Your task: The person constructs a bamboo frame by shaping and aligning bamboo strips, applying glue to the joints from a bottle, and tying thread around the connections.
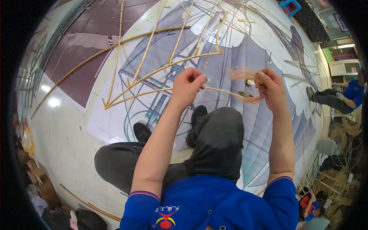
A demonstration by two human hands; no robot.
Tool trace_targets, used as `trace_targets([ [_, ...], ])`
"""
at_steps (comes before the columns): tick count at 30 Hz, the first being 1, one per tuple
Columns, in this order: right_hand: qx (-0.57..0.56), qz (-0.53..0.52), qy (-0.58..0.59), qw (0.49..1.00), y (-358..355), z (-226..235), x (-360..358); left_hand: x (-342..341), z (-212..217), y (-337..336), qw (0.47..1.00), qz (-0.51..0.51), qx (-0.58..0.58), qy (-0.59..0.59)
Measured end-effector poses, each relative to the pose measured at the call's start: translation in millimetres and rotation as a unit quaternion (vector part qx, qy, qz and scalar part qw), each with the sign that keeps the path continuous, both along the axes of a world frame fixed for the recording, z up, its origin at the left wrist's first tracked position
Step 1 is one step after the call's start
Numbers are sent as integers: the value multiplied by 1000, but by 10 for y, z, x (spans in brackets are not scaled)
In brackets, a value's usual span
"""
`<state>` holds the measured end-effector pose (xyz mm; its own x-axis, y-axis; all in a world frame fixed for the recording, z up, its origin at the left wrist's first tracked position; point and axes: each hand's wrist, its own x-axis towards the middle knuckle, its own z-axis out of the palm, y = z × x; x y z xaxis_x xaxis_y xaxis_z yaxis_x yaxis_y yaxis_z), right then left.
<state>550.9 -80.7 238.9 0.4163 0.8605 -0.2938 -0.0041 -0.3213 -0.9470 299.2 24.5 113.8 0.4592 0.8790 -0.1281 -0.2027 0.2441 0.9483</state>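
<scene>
My right hand (pixel 271 89) is closed round a bundle of thin, tan-orange strands (pixel 245 73). Loose ends fan out to the left of the fingers and hang below them. My left hand (pixel 188 87) is pinched, with thumb and fingertips together; anything between them is too small to make out. A thin bamboo strip (pixel 145 93) passes behind or under the left hand and runs on toward the right hand; contact with it cannot be told. Just beyond lies a bamboo frame (pixel 165 67), its strips meeting at a corner on the left.
A large printed sheet with a winged line drawing (pixel 258 130) spreads under the frame. A long curved bamboo pole (pixel 92 56) crosses it at the left. Bundled rods (pixel 57 36) lie at the far left. Two other people (pixel 350 94) are at the right, near a blue stool (pixel 290 7) and piled strips (pixel 341 168).
</scene>
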Motion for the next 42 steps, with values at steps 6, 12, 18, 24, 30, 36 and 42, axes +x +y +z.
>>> trace_targets([
  [6, 26, 64, -32, 997, 71, 288, -283, -72, 681, 114, 994, 8, 109, -12],
  [12, 48, 136, -113, 983, 117, 362, -544, -198, 929, 97, 985, -140, 101, 16],
  [18, 51, 179, -159, 970, 177, 425, -753, -424, 933, 119, 970, -163, 164, 71],
  [24, 56, 210, -163, 962, 258, 398, -866, -681, 977, 150, 973, -140, 169, 75],
  [30, 89, 244, -148, 954, 373, 309, -1022, -884, 980, 185, 969, -92, 203, 104],
  [36, 82, 264, -142, 950, 448, 287, -1097, -1009, 975, 232, 977, -81, 167, 109],
  [42, 62, 264, -155, 950, 484, 415, -1237, -1119, 840, 298, 968, -96, 210, 98],
])
